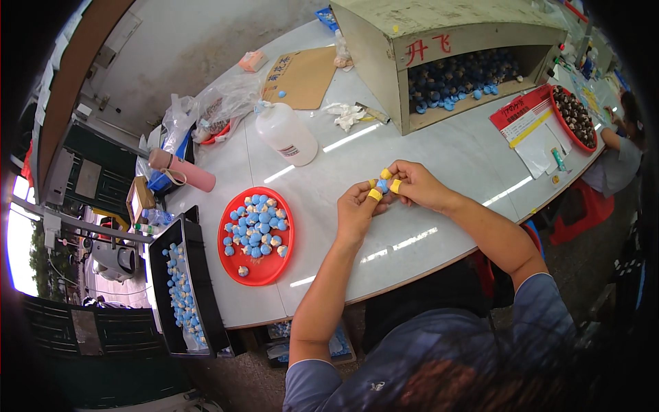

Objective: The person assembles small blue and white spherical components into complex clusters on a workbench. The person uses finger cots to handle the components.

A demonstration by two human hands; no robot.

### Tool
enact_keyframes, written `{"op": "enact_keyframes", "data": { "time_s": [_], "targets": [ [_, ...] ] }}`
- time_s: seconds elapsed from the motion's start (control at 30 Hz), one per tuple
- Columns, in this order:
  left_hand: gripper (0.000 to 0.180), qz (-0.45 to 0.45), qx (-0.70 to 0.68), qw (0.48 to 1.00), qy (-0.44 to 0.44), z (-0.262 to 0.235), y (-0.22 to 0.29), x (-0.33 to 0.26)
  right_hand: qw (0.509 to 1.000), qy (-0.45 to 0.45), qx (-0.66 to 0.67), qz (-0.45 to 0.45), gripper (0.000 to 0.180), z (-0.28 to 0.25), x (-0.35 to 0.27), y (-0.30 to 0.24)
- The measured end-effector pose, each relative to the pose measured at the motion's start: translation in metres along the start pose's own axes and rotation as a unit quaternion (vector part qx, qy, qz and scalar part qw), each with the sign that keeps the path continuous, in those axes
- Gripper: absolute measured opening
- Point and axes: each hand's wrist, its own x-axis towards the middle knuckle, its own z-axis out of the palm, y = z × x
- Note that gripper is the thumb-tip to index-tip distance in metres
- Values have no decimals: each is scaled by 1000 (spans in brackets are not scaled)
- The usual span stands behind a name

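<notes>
Just right of the red plate (255,271), above the bare white table (439,158), both hands met over a single small blue piece (382,185). The left hand (357,206) was closed on the piece from below, and the right hand (415,184) pinched it from the far side. Several fingertips (375,195) wore yellow rubber caps. The piece was held clear of the table, well apart from the plate.

The red plate carried a loose heap of blue and tan pieces (255,226); one piece (242,270) lay alone near its near rim. Left of the plate, a black tray (199,288) of similar blue pieces stood at the table edge, partly overhanging it as far as could be judged. Beyond the plate stood a white squeeze bottle (285,134) and a pink cylinder (182,169). Far right of the plate, an open-fronted box (453,48) held a mass of blue pieces.

Risks noted:
- The piece was small and rounded, and the capped fingertips held it only at its sides; any slackening of the pinch could let it drop and roll off the table's near edge.
- The caps likely dulled touch, so excess pressure might deform or mark the piece.
- A forearm swung toward the plate could strike its rim and scatter the heap.
- The black tray's edge position left it liable to tipping if knocked.
</notes>
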Motion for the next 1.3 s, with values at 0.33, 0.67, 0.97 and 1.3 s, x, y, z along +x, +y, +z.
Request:
{"op": "enact_keyframes", "data": {
  "time_s": [0.33, 0.67, 0.97, 1.3],
  "targets": [
    [21, 35, 36, 999, -11, -3, -7, 3, 998, -31, -38, -46, 8, 0, 0, 6],
    [15, 56, 47, 997, 1, 0, -11, 1, 992, -12, -96, -81, 10, 6, -4, 2],
    [17, 85, 53, 995, 7, -3, -20, 7, 980, 1, -150, -128, 12, 4, 0, 6],
    [20, 54, 30, 998, -4, -1, -13, 5, 989, -24, -127, -77, 12, -4, 1, 2]
  ]
}}
